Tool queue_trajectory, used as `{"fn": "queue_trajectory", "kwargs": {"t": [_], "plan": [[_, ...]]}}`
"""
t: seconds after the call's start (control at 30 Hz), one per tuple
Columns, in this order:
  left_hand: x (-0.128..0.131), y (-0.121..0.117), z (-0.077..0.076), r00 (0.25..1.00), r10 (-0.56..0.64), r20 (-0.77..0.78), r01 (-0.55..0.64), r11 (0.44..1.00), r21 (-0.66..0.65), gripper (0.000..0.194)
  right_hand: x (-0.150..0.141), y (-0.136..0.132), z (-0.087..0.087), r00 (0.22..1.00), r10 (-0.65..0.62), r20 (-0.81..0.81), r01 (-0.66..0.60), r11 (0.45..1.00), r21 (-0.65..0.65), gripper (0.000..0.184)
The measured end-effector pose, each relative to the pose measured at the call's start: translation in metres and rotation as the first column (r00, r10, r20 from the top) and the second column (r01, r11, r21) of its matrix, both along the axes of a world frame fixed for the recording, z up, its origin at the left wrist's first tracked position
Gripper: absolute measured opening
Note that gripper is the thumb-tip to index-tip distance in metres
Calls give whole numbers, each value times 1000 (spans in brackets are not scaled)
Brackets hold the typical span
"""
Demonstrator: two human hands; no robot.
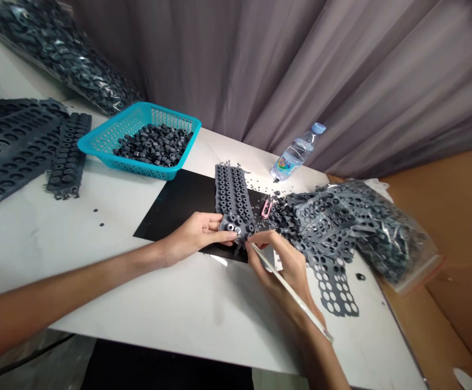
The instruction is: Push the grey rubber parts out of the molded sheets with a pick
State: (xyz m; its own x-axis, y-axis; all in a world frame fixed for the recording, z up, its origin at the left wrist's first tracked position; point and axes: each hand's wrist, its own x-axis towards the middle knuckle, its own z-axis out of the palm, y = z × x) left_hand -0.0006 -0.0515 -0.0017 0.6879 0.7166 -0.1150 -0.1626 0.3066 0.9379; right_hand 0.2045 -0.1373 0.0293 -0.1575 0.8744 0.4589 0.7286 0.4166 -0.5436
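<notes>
My left hand [193, 238] pinches the near end of a dark grey rubber sheet strip [231, 189] with rows of round, ring-like parts, thumb on top. The strip's far end lies over a black mat [174, 203]. In my right hand [284, 262] is a slender white pen-like tool [301, 302]. Its tip reaches the strip's near edge, beside my left thumb; the fingers hide the very tip. Pink-handled thread snips [266, 208] lie right of the strip, among small dark scraps.
A turquoise basket [138, 167] of loose rubber parts stands at the left, beside more sheets [8, 146] and a full bag [65, 54]. Right are punched-out sheets [325, 222], another filled bag [398, 244] and a water bottle [296, 154]. A grey curtain [227, 59] hangs behind.
</notes>
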Motion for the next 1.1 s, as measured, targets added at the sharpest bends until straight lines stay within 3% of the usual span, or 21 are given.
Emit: {"fn": "queue_trajectory", "kwargs": {"t": [0.87,1.1], "plan": [[0,2,-7,1000,-3,8,2,998,58,27,7,5,-2,988,147,50,-147,989,-4,11],[-1,2,-5,1000,-30,-5,30,998,53,28,8,8,-8,990,87,108,-88,996,9,8]]}}
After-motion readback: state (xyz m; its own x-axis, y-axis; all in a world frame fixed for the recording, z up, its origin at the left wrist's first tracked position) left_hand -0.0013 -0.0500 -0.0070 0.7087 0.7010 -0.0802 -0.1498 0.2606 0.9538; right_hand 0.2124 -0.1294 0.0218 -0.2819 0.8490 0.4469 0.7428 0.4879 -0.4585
